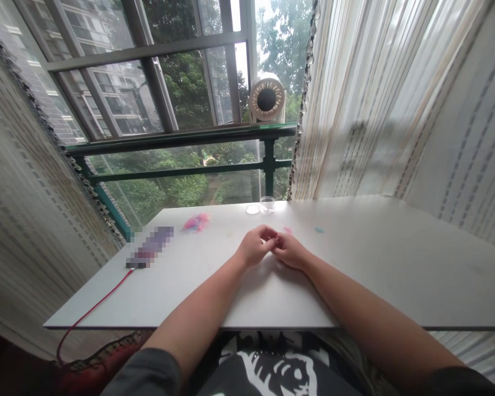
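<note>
Over the middle of the white table (367, 275), my left hand (256, 247) and my right hand (291, 250) meet at the fingertips. Both are closed in a pinch, and whatever they hold between them is too small to make out. Just behind my right hand lies a small pink cluster (287, 230), with a small teal cluster (319, 230) farther right. A loose pile of pink, purple and blue bits (197, 222) is at the back left. Beyond my hands stand a clear round jar (267, 205) and, beside it, a clear lid (252, 209).
A blurred-out phone-like device (150, 247) lies at the table's left, with a red cable (101, 301) running off the front edge. Behind the table are a green railing (181, 173) and a white fan (267, 98). A striped curtain (355, 110) hangs at right.
</note>
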`<state>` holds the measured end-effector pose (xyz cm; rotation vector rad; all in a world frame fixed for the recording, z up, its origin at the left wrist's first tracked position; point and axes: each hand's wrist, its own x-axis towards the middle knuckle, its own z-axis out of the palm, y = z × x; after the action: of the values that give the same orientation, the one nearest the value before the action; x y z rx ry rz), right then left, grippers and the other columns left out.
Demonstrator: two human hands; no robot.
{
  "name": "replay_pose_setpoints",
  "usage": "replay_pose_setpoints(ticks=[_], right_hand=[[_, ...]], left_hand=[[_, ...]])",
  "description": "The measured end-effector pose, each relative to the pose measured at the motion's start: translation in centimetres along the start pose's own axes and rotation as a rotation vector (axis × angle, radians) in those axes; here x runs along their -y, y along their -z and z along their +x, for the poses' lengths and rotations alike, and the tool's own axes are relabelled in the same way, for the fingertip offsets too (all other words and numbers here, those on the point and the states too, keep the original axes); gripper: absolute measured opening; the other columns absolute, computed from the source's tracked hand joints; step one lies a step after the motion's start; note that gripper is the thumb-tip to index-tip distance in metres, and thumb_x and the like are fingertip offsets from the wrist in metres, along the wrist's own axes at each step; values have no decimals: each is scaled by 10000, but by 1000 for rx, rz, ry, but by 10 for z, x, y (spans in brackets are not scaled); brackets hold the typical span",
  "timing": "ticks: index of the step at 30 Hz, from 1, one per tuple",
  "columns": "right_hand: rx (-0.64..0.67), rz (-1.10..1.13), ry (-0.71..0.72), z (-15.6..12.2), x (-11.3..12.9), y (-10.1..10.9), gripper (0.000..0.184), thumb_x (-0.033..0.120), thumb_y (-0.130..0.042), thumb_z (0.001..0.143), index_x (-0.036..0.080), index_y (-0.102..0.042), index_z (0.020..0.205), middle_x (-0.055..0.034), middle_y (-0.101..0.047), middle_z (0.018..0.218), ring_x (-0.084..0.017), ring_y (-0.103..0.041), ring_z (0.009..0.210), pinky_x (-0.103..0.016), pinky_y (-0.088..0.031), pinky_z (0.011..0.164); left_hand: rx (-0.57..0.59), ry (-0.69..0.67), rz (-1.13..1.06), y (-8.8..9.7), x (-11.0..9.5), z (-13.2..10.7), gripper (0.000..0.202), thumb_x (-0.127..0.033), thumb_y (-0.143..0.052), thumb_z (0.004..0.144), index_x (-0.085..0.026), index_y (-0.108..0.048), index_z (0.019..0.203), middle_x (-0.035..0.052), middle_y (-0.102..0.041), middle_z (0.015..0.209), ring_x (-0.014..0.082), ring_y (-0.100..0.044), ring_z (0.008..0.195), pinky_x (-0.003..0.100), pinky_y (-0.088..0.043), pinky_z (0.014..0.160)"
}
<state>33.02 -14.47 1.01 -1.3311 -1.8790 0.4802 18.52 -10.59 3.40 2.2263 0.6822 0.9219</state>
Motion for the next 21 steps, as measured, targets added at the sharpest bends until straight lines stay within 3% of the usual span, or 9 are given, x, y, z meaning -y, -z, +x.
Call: replay_pose_setpoints(ticks=[3,10,21], right_hand=[[2,21,9,0,0,-1,152,208,-488,683,149,-585,784,-8,-574,655,-117,-475,598,-233,-356,571],[-24,34,-31,1,0,0,107,252,-508,687,155,-538,718,25,-488,558,-91,-415,523,-221,-325,520],[-69,-20,-6,0,4,1,134,263,-499,713,148,-559,680,18,-500,543,-97,-421,527,-241,-335,559]], left_hand=[[-46,13,-1,-5,8,-10,193,-249,-527,732,-169,-570,902,37,-646,834,117,-584,732,228,-454,658],[-116,95,-61,4,23,-11,230,-272,-550,723,-157,-549,922,53,-640,836,123,-591,751,238,-456,660],[-88,82,-142,-1,29,-12,232,-290,-567,724,-161,-553,917,50,-630,833,128,-585,756,233,-443,637]])
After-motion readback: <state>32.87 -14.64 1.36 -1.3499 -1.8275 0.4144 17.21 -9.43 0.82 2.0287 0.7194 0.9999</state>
